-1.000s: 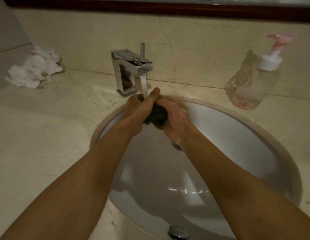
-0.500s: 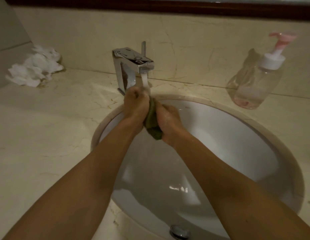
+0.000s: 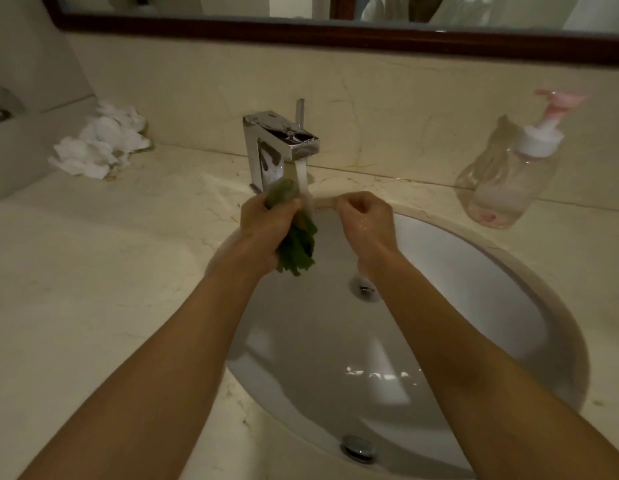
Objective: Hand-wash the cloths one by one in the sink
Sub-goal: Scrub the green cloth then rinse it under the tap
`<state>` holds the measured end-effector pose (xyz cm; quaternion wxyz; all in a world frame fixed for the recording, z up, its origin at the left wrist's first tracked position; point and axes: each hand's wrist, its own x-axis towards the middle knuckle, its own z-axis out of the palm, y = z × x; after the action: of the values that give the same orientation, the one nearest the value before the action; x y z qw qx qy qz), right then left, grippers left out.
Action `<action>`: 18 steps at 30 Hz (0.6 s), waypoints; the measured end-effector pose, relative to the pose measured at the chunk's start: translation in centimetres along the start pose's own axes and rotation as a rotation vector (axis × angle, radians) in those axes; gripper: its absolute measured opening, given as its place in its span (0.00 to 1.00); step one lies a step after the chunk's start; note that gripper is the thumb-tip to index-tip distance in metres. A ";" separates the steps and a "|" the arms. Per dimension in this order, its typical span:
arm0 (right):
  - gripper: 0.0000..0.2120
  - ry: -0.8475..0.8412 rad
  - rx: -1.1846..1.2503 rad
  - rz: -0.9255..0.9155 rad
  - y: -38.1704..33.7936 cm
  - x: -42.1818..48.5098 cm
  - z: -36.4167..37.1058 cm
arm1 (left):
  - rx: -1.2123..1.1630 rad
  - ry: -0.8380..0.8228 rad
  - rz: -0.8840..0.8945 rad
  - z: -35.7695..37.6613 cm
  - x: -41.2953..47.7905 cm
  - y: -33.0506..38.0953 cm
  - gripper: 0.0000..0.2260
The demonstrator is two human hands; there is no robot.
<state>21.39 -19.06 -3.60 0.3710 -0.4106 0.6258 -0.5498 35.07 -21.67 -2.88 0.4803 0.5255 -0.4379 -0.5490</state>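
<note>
A green cloth hangs bunched from my left hand, which grips it in a fist over the back of the white sink. One end of the cloth sticks up beside the chrome tap, and water runs from the spout right next to it. My right hand is off the cloth, a short way to the right, with its fingers curled and nothing in them.
A heap of white cloths lies on the marble counter at the back left. A clear soap pump bottle stands at the back right. The drain shows between my wrists, and an overflow cap sits at the near rim.
Both hands were pressed together around the cloth under the tap. My right hand has let go and moved right; the left hand alone holds the cloth.
</note>
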 end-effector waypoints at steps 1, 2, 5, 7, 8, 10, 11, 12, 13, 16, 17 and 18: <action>0.08 0.028 0.046 -0.005 -0.2 0.1 -0.5 | 0.018 -0.040 0.015 -0.6 -0.1 0.1 0.06; 0.09 0.033 0.090 -0.007 -0.6 0.2 -0.9 | 0.031 -0.090 0.027 -1.2 -0.3 0.2 0.07; 0.11 -0.014 0.103 -0.026 -2.9 1.1 -1.3 | 0.105 -0.213 0.052 -2.7 -0.4 0.6 0.09; 0.16 -0.080 0.075 -0.039 -5.3 2.1 -1.2 | 0.163 -0.227 0.059 -3.2 -0.2 0.9 0.09; 0.20 -0.123 0.060 -0.032 -6.5 2.5 -1.0 | 0.180 -0.231 0.063 -3.3 -0.1 1.1 0.09; 0.25 -0.175 -0.001 -0.035 -8.8 3.6 -0.2 | 0.196 -0.248 0.076 -3.6 0.4 1.4 0.10; 0.28 -0.184 -0.043 -0.051 -9.7 4.1 0.3 | 0.207 -0.265 0.079 -3.7 0.7 1.5 0.10; 0.31 -0.190 -0.094 -0.072 -10.5 4.7 0.9 | 0.216 -0.285 0.080 -3.9 1.1 1.5 0.09; 0.35 -0.211 -0.146 -0.089 -11.3 5.3 1.4 | 0.228 -0.306 0.082 -4.0 1.5 1.6 0.09; 0.43 -0.342 -0.309 -0.088 -12.5 7.0 2.6 | 0.267 -0.391 0.112 -4.0 2.3 1.6 0.08; 0.45 -0.382 -0.360 -0.081 -12.6 7.5 2.9 | 0.272 -0.416 0.122 -4.0 2.5 1.6 0.07; 0.47 -0.408 -0.419 -0.086 -12.7 8.1 3.2 | 0.275 -0.432 0.132 -4.1 2.7 1.6 0.07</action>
<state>22.49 -28.52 8.52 0.3725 -0.6064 0.6202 -0.3299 39.30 -24.52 -2.03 0.3346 0.4269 -0.6340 -0.5512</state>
